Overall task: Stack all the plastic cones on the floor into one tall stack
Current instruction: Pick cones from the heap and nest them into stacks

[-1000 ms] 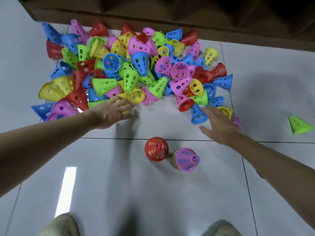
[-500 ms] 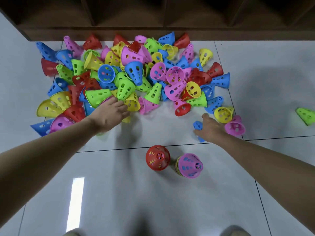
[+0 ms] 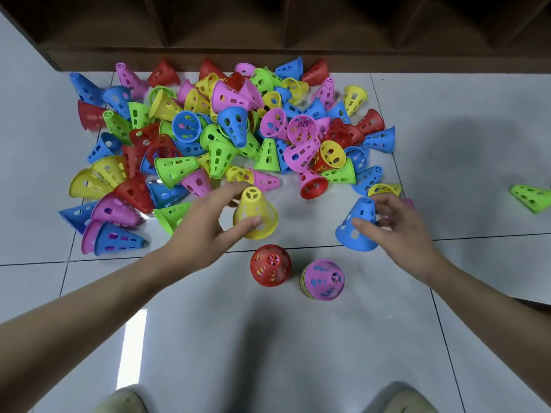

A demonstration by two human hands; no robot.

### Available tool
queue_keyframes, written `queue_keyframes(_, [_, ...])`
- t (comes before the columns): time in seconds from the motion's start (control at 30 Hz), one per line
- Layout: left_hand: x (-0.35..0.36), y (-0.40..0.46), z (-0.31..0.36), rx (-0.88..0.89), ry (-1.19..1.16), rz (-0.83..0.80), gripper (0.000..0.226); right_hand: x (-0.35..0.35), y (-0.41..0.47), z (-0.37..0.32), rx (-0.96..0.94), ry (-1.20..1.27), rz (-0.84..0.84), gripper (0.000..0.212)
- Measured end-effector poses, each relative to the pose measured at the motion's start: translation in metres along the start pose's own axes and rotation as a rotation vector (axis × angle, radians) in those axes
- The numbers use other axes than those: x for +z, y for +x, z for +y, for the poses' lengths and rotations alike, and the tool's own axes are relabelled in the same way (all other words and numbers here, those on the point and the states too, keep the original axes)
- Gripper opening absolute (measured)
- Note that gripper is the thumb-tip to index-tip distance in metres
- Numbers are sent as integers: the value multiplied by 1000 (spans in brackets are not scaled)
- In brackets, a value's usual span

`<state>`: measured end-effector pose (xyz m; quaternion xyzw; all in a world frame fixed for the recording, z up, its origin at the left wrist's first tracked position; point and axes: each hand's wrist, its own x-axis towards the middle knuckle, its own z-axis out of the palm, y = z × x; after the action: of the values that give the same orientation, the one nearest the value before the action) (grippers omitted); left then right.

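Note:
A big heap of perforated plastic cones (image 3: 226,138) in red, blue, green, yellow and pink lies on the white tiled floor. My left hand (image 3: 205,222) grips a yellow cone (image 3: 255,211), upright, just above the floor near the heap's front edge. My right hand (image 3: 396,225) holds a blue cone (image 3: 356,226) upright to the right of it. Two short upright stacks stand in front of my hands: one topped by a red cone (image 3: 270,265), the other topped by a pink cone (image 3: 323,280).
A dark wooden shelf unit (image 3: 268,28) runs along the back behind the heap. One green cone (image 3: 530,198) lies alone at the far right. My two feet (image 3: 125,400) show at the bottom edge.
Both hands have drawn back from the heap, the left lifting a yellow cone and the right a blue cone. The camera has tilted slightly.

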<state>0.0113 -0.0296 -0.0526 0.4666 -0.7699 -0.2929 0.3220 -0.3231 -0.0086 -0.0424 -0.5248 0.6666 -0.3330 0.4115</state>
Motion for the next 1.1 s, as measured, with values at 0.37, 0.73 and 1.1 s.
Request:
queue_keyframes(0.37, [27,-44,25,-49,23,-262,40,10,-82,-10,-228,-205,-223,41])
queue_keyframes(0.73, [34,-48,27,-82,119,-339,44,16,-83,27,-239,-318,-326,40])
queue_keyframes(1.1, [-22,-17,-41,-236,814,-518,61,5,-53,34,-234,-321,-354,60])
